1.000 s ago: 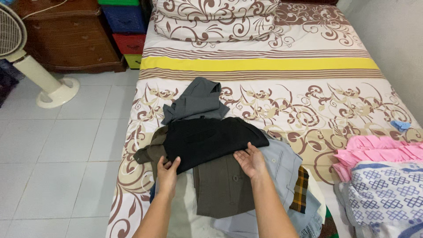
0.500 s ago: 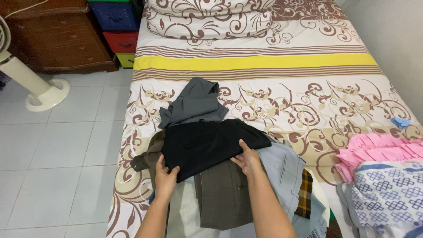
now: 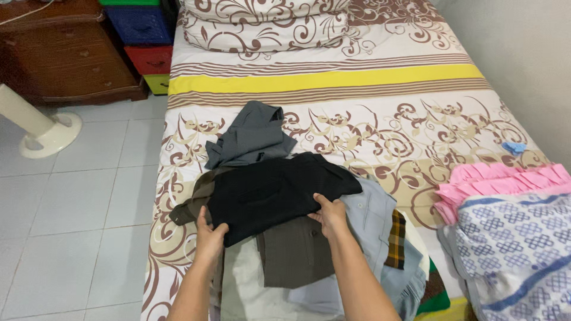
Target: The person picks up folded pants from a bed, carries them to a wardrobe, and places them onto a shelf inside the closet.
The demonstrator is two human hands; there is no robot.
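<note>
A folded black garment point(image 3: 276, 189) lies on top of a pile of clothes on the bed point(image 3: 333, 83). My left hand point(image 3: 208, 233) grips its near left corner. My right hand point(image 3: 328, 215) grips its near right edge, fingers curled over the cloth. Under the black piece lie an olive-brown garment point(image 3: 291, 252), a light blue-grey garment point(image 3: 373, 217) and a yellow plaid piece point(image 3: 395, 239). A crumpled grey garment point(image 3: 250, 135) lies just beyond the black one.
Pink ruffled cloth point(image 3: 496, 181) and blue-and-white patterned cloth point(image 3: 511, 238) are stacked at the right. Pillows point(image 3: 262, 24) lie at the head of the bed. A fan base point(image 3: 44, 134), a wooden dresser point(image 3: 65, 53) and coloured drawers point(image 3: 146, 41) stand on the tiled floor at left.
Both hands went from resting on the black garment's near edge to gripping it, and slid slightly away from me. The view shifted a little to the right.
</note>
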